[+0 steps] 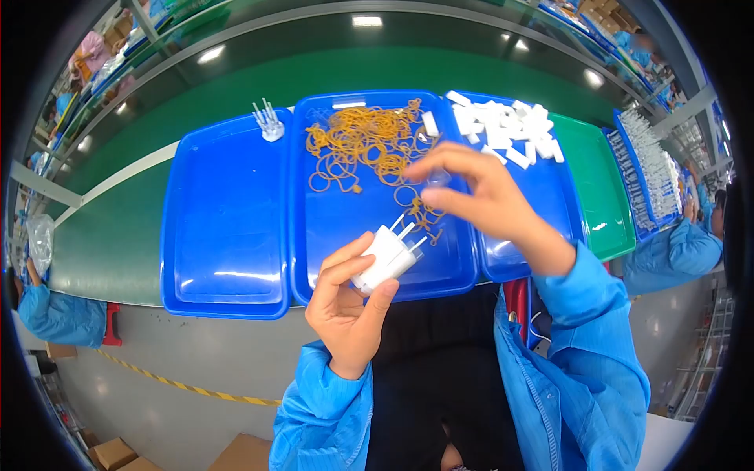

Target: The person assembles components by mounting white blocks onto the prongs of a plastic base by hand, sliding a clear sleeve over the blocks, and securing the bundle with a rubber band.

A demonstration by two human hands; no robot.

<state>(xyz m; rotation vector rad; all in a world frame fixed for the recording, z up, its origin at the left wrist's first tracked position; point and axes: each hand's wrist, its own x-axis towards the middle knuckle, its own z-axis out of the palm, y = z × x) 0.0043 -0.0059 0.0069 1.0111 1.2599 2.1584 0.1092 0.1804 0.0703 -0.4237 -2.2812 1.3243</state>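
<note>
My left hand [345, 302] is closed around a white plug adapter [385, 259], whose thin metal prongs point up and to the right. A small clear bit shows near its right corner. To the right and above, my right hand [491, 192] hovers over the edge between the middle and right trays, thumb and index finger curved toward each other. Between those fingertips is a small clear plastic piece [437, 179], partly blurred. Below them lie tan rubber bands [365, 137] in the middle blue tray [338, 267].
The left blue tray [224, 212] holds a clear pronged piece [269, 125]. White blocks [503, 125] fill the back of the right blue tray [534, 180]. Beyond it are a green tray [601, 177] and a rack of white pronged parts [648, 169]. Co-workers in blue sleeves sit on both sides.
</note>
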